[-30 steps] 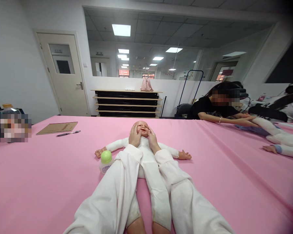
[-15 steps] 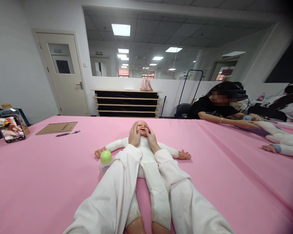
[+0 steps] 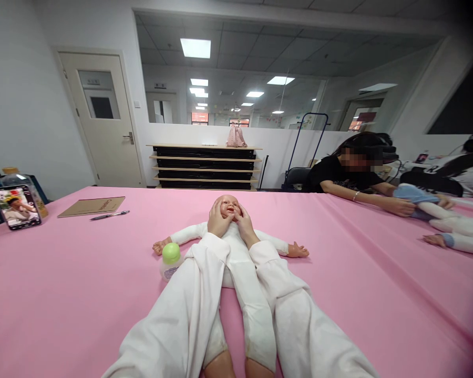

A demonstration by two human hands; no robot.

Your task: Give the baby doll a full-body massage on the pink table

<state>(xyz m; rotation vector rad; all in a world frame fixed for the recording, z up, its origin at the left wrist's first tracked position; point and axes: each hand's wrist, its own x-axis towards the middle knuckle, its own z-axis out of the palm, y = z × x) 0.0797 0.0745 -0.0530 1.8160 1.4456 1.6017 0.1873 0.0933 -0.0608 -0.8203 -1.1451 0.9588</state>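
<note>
A baby doll (image 3: 242, 268) with a white cloth body lies on its back, its head away from me and its arms spread. My left hand (image 3: 218, 218) cups the left side of the doll's face, fingers up along the head and thumb near the chin. On the other side, my right hand (image 3: 244, 220) wraps the cheek in the same way, its thumb close to the mouth. Both thumbs rest on the lower face. Beside the doll's arm on the left stands a small bottle (image 3: 171, 260) with a green cap, partly behind my sleeve.
A pink cloth (image 3: 350, 294) covers the table. At left are a propped phone (image 3: 18, 207), a bottle behind it, a brown notebook (image 3: 92, 206) and a pen (image 3: 109, 215). On the right, a person (image 3: 350, 173) in black handles another doll (image 3: 457, 223) and blue cloth (image 3: 410, 194).
My thumbs have slid inward and down over the doll's face, toward its chin. The person at right has shifted their hands, and more blue cloth shows at their doll.
</note>
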